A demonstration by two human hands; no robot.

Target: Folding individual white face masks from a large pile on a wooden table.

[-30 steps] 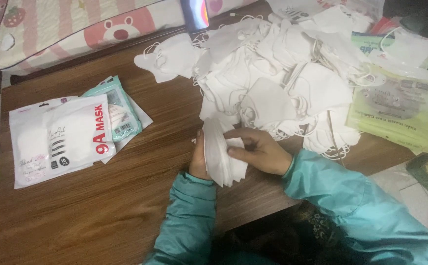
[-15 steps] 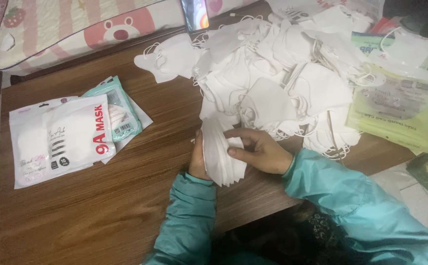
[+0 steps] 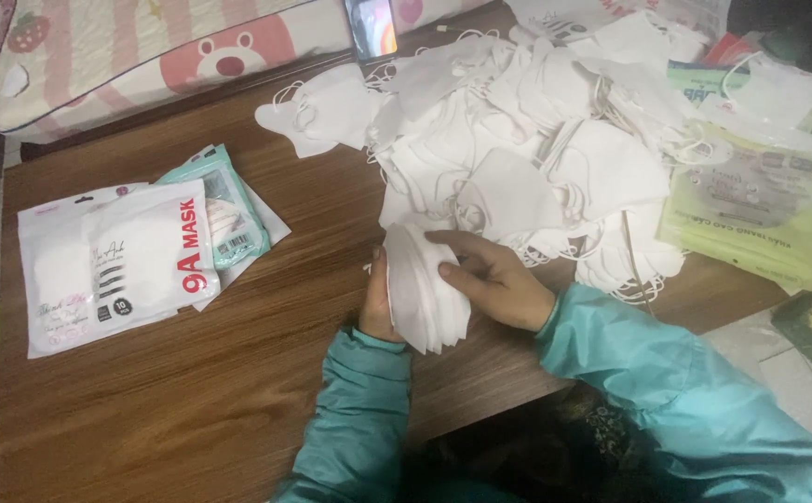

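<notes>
A stack of several folded white face masks [image 3: 422, 293] stands on edge on the wooden table [image 3: 192, 401], near its front edge. My left hand [image 3: 375, 307] holds the stack from behind, mostly hidden by it. My right hand [image 3: 492, 277] presses its fingers on the front of the stack. Both arms wear teal sleeves. A big loose pile of white masks [image 3: 527, 140] lies just behind the stack, spread over the table's back right.
White sealed mask packs [image 3: 113, 263] lie at the left, over a teal pack [image 3: 229, 210]. Green packs [image 3: 751, 210] sit at the right edge. A phone [image 3: 372, 25] stands at the back, beside a pink patterned cushion [image 3: 145, 56].
</notes>
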